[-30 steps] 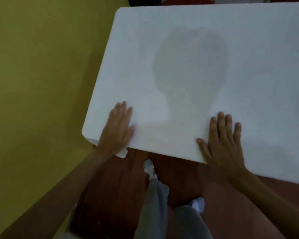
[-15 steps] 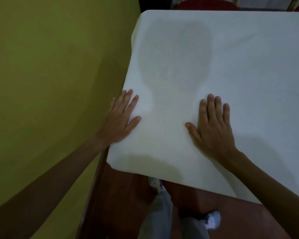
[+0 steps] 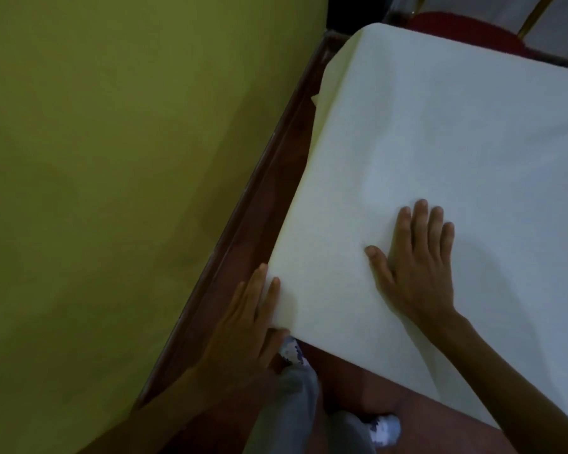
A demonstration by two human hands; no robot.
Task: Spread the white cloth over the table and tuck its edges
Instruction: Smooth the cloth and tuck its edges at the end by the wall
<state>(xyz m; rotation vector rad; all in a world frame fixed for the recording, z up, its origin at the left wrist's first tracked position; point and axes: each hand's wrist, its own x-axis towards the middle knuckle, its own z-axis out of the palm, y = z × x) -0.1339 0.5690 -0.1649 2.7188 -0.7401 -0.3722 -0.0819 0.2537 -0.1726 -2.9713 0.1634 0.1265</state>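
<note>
Both hands flat | left hand [image 3: 243, 326] slid to white cloth [image 3: 440, 142] corner | right hand [image 3: 417, 267] spread

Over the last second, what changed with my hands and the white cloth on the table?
The left hand slid off the top of the white cloth to its near-left corner, where the fingers now go under the cloth's edge and the thumb lies on top. The right hand stayed flat, palm down on the cloth. The cloth itself still lies spread.
</note>
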